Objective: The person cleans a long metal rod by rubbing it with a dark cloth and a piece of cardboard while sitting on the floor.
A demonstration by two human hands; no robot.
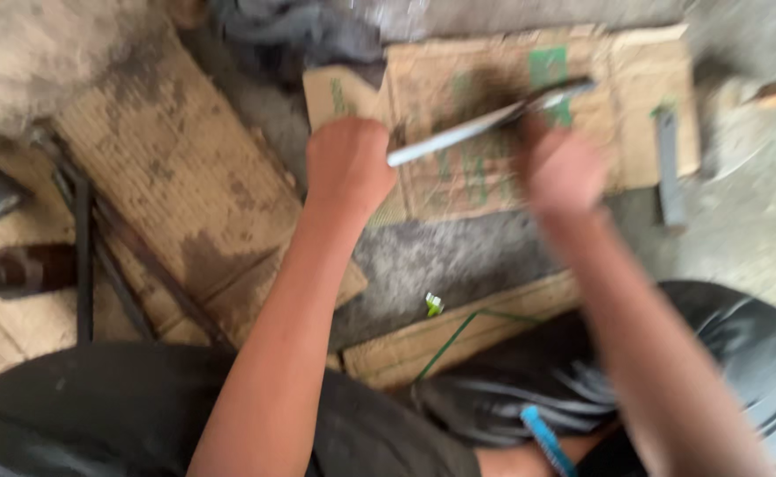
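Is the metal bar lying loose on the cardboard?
No, the left hand grips the metal bar, raised above the cardboard.

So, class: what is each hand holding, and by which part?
The left hand grips one end of a long metal bar; the right hand is at its other end, too blurred to confirm a grip.

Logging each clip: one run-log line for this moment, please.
left hand: fisted on metal bar | right hand: blurred at bar, grip unclear | under: cardboard sheet

A long grey metal rod with a dull sheen between both fists — beneath them, matt, stained brown corrugated cardboard.
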